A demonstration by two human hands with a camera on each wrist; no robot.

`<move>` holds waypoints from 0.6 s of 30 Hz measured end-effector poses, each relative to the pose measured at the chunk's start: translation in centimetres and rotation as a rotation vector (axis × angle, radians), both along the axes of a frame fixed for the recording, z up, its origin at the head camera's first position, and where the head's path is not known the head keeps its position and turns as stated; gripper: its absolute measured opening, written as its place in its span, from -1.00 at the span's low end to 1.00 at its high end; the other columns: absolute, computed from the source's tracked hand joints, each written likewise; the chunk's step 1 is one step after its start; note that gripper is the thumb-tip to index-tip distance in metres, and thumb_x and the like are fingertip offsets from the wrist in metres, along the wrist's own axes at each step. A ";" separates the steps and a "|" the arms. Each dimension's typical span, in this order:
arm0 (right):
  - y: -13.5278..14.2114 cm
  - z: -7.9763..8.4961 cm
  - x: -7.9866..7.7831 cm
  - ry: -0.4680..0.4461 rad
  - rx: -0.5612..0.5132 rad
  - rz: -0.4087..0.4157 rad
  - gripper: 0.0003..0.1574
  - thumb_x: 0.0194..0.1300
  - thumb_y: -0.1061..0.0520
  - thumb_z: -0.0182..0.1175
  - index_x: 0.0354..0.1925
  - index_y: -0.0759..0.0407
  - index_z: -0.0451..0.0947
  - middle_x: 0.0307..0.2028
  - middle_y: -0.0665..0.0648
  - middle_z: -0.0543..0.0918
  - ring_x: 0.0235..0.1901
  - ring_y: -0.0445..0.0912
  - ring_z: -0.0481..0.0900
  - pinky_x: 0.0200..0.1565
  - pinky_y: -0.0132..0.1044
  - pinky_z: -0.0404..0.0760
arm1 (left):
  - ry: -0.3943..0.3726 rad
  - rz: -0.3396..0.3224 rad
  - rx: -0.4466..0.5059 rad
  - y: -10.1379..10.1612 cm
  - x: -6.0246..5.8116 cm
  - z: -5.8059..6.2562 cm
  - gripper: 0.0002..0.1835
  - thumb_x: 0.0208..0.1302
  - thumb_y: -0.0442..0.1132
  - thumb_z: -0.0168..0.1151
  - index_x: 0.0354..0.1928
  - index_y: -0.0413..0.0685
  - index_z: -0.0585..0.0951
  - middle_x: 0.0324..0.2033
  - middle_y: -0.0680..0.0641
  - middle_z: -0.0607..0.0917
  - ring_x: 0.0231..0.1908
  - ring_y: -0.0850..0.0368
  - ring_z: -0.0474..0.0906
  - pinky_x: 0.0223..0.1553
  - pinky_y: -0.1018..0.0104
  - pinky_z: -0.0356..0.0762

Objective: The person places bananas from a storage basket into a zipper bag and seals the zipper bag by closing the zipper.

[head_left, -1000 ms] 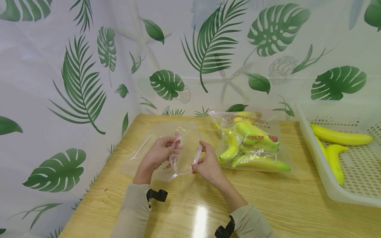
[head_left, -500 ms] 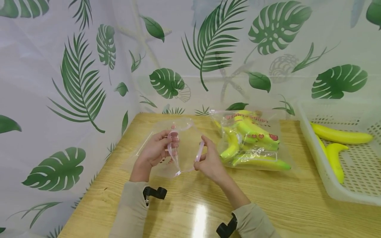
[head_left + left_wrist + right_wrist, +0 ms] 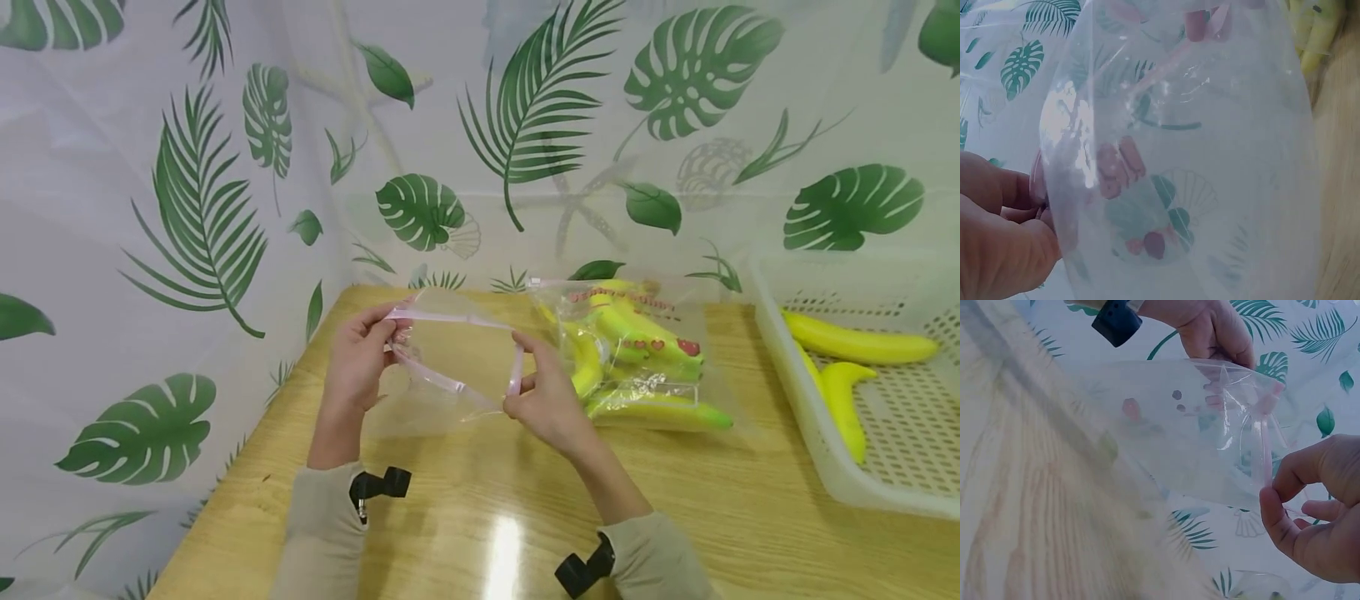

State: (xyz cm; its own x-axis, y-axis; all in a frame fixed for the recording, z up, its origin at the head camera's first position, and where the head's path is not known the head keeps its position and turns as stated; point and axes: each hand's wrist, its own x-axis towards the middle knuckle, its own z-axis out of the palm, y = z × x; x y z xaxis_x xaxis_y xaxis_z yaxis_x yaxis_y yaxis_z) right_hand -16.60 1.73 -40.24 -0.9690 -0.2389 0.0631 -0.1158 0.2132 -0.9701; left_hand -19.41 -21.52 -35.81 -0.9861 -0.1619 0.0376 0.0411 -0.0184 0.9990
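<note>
A clear zip bag (image 3: 442,408) with a pink-edged mouth is stretched between both hands over the table. Its mouth gapes wide toward the head camera, and nothing shows inside. My left hand (image 3: 352,358) pinches the mouth's left edge, some fingertips showing through the plastic. At the right edge, thumb and fingers of my right hand (image 3: 551,396) pinch the pink strip. In the left wrist view the bag (image 3: 1210,150) fills most of the picture, with red print on it. The right wrist view shows the right hand (image 3: 1322,506) gripping the strip.
Just right of the hands lies a second zip bag (image 3: 708,392) filled with several yellow-green bananas. A white perforated basket (image 3: 832,483) stands at the far right, holding a banana (image 3: 862,343) and others. A leaf-patterned sheet (image 3: 465,100) rises behind the wooden table (image 3: 465,517).
My left hand has moved left and up with its edge of the bag, and the right hand slightly right. The bag's mouth is spread much wider and faces the camera more.
</note>
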 end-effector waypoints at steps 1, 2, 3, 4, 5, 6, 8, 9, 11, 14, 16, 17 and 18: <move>0.2 0.2 0.0 0.007 0.008 0.003 0.08 0.00 0.53 0.18 0.48 0.23 0.12 0.39 0.27 0.18 -0.28 0.00 0.56 -0.45 -0.39 0.56 | 0.017 0.024 -0.004 0.3 0.1 0.3 -0.70 0.50 -0.43 -0.03 0.13 -0.36 0.59 -0.36 0.06 0.66 -0.48 0.27 0.47 -0.55 0.48 0.54; 0.5 0.3 0.0 0.012 0.017 0.006 0.06 0.01 0.53 0.18 0.48 0.24 0.13 0.39 0.28 0.16 -0.26 0.00 0.55 -0.44 -0.39 0.57 | 0.036 0.045 -0.002 0.6 0.3 0.5 -0.71 0.48 -0.44 -0.02 0.11 -0.36 0.61 -0.37 0.06 0.66 -0.49 0.26 0.47 -0.56 0.48 0.54; 0.7 0.5 0.0 0.017 0.028 0.010 0.07 0.00 0.52 0.18 0.48 0.24 0.12 0.39 0.30 0.15 -0.25 0.00 0.54 -0.42 -0.39 0.58 | 0.053 0.061 -0.005 0.9 0.4 0.7 -0.71 0.48 -0.44 0.00 0.09 -0.35 0.62 -0.38 0.07 0.66 -0.49 0.25 0.47 -0.58 0.48 0.54; 0.9 0.7 0.0 0.019 0.034 0.015 0.07 0.01 0.53 0.18 0.49 0.25 0.11 0.40 0.32 0.13 -0.25 0.00 0.53 -0.42 -0.39 0.58 | 0.075 0.071 -0.005 1.2 0.5 0.9 -0.72 0.47 -0.45 0.01 0.08 -0.34 0.64 -0.38 0.06 0.67 -0.49 0.25 0.48 -0.59 0.47 0.54; 1.1 0.9 -0.1 0.025 0.047 0.015 0.08 0.00 0.52 0.17 0.50 0.26 0.10 0.40 0.34 0.13 -0.25 -0.01 0.53 -0.43 -0.40 0.58 | 0.092 0.074 -0.002 1.6 0.7 1.1 -0.72 0.46 -0.45 0.02 0.07 -0.33 0.64 -0.39 0.04 0.67 -0.49 0.24 0.48 -0.60 0.47 0.54; 1.4 1.1 -0.1 0.030 0.059 0.014 0.09 0.00 0.52 0.17 0.51 0.26 0.09 0.40 0.35 0.12 -0.25 -0.01 0.52 -0.43 -0.40 0.58 | 0.106 0.079 0.000 2.0 0.8 1.3 -0.72 0.45 -0.46 0.03 0.06 -0.32 0.65 -0.40 0.03 0.67 -0.48 0.24 0.49 -0.60 0.47 0.54; 2.1 1.5 -0.2 0.028 0.075 0.010 0.11 0.00 0.52 0.17 0.52 0.24 0.07 0.40 0.38 0.10 -0.25 -0.01 0.51 -0.45 -0.42 0.55 | 0.130 0.075 0.009 2.9 1.0 1.8 -0.72 0.45 -0.46 0.04 0.07 -0.31 0.66 -0.41 0.02 0.67 -0.47 0.23 0.49 -0.59 0.47 0.54; 2.5 1.8 -0.2 0.025 0.079 0.008 0.12 0.00 0.52 0.16 0.53 0.23 0.06 0.40 0.38 0.08 -0.24 0.00 0.50 -0.46 -0.42 0.54 | 0.145 0.073 0.014 3.3 1.0 2.0 -0.72 0.44 -0.46 0.05 0.07 -0.30 0.66 -0.41 0.02 0.67 -0.46 0.23 0.49 -0.58 0.47 0.55; 3.4 2.3 -0.2 0.019 0.082 -0.006 0.11 0.01 0.52 0.15 0.53 0.21 0.07 0.40 0.38 0.07 -0.23 0.01 0.50 -0.48 -0.43 0.52 | 0.185 0.077 0.028 4.1 0.9 2.4 -0.72 0.43 -0.47 0.06 0.06 -0.31 0.66 -0.41 0.02 0.67 -0.47 0.23 0.49 -0.58 0.47 0.55; 4.6 2.9 -0.2 0.010 0.078 -0.021 0.09 0.03 0.53 0.14 0.52 0.20 0.08 0.39 0.39 0.05 -0.22 0.02 0.50 -0.49 -0.43 0.52 | 0.257 0.106 0.022 5.3 0.8 2.7 -0.72 0.41 -0.50 0.07 0.04 -0.33 0.67 -0.42 -0.01 0.68 -0.50 0.23 0.51 -0.57 0.48 0.58; 5.4 3.2 -0.3 0.006 0.083 -0.029 0.08 0.05 0.53 0.15 0.52 0.18 0.09 0.40 0.38 0.06 -0.22 0.02 0.51 -0.49 -0.41 0.53 | 0.290 0.125 0.008 6.2 0.8 2.8 -0.73 0.39 -0.52 0.07 0.03 -0.34 0.68 -0.41 -0.04 0.69 -0.52 0.23 0.54 -0.56 0.49 0.59; 5.8 3.2 -0.4 0.002 0.084 -0.030 0.07 0.06 0.52 0.15 0.52 0.18 0.09 0.40 0.37 0.06 -0.22 0.02 0.52 -0.49 -0.41 0.53 | 0.299 0.126 -0.003 6.7 0.8 2.8 -0.72 0.39 -0.52 0.07 0.03 -0.34 0.67 -0.40 -0.06 0.69 -0.53 0.24 0.55 -0.56 0.49 0.59; 6.1 3.3 -0.5 0.001 0.087 -0.030 0.07 0.07 0.51 0.16 0.52 0.18 0.08 0.40 0.37 0.06 -0.23 0.02 0.53 -0.49 -0.40 0.54 | 0.303 0.123 -0.016 7.1 0.8 2.9 -0.72 0.39 -0.52 0.07 0.03 -0.34 0.67 -0.39 -0.09 0.69 -0.53 0.24 0.56 -0.55 0.50 0.59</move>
State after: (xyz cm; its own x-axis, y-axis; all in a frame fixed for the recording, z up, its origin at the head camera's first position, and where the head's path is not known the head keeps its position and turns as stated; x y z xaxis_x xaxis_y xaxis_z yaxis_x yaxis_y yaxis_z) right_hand -17.09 7.83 -36.95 -0.9758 -0.2141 0.0448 -0.1093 0.3000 -0.9477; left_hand -18.62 -14.40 -32.90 -0.9026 -0.2765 0.3299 0.3375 0.0211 0.9411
